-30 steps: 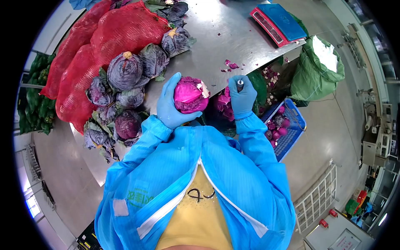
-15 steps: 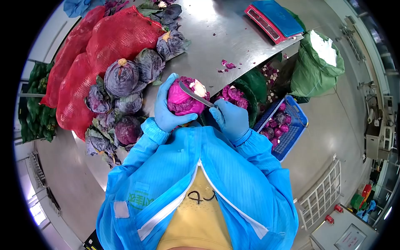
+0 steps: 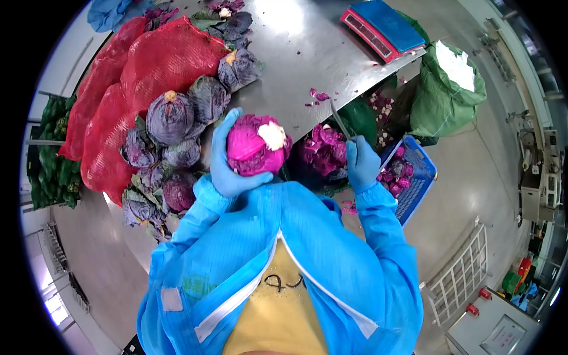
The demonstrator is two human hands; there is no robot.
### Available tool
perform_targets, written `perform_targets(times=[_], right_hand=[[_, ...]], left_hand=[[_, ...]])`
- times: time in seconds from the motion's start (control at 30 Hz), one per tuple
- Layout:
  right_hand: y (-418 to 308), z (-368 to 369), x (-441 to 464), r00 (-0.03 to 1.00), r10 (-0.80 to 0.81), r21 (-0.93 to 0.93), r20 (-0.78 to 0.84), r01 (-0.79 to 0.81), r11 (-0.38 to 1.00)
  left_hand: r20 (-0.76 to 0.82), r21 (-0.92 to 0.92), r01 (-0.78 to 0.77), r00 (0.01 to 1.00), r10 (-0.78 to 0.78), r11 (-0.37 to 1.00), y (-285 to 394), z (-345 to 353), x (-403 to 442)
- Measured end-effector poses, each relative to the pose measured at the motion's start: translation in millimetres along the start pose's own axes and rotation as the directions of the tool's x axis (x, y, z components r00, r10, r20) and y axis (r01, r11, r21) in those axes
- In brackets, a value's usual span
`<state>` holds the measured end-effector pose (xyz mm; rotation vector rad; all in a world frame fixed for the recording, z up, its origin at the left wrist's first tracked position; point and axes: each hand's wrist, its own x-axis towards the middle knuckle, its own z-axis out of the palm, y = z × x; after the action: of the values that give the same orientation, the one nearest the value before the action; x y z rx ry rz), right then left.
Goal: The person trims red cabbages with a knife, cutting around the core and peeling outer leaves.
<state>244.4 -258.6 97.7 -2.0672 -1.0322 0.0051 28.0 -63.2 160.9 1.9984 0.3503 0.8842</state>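
My left hand (image 3: 228, 171), in a blue glove, holds a trimmed purple cabbage (image 3: 255, 148) from its left and lower side. The white cut stem of this cabbage faces up and to the right. My right hand (image 3: 362, 164), also gloved, is closed around the handle of a knife (image 3: 339, 120), its curved blade pointing up and left, apart from the cabbage. Below the blade, purple leaves (image 3: 322, 149) fill a dark bin beside the table edge.
Untrimmed cabbages (image 3: 170, 117) and red mesh sacks (image 3: 171, 53) lie on the left of the metal table (image 3: 290, 77). A scale (image 3: 387, 26) stands at the back right. Right of the bin are a blue crate (image 3: 417, 183) and a green sack (image 3: 441, 100).
The knife was on the cabbage's stem half a second ago; my right hand has since carried it right, over the leaf bin. My left hand and the cabbage have shifted slightly left.
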Motion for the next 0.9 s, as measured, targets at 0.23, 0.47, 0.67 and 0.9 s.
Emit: perform_targets(times=[0.23,0.47,0.67,0.9], right_hand=[[-77,11,20,0.99,-0.12,0.485,0.072,0.071,0.872],[-99,9,38,0.937,-0.289,0.523,0.195,0.15,0.839],[-104,2,49,0.898,-0.346,0.498,0.271,0.177,0.849],[-105,11,46,0.812,-0.566,0.217,0.145,0.532,0.819]], left_hand=[[-0.003,0.053,-0.053,0.999,0.053,0.997,0,6,3],[0.045,-0.299,0.103,0.995,-0.094,0.949,-10,5,-3],[0.092,-0.476,0.213,0.977,-0.192,0.854,-18,4,-12],[0.133,-0.358,0.178,0.981,-0.139,0.917,-25,-3,-16]])
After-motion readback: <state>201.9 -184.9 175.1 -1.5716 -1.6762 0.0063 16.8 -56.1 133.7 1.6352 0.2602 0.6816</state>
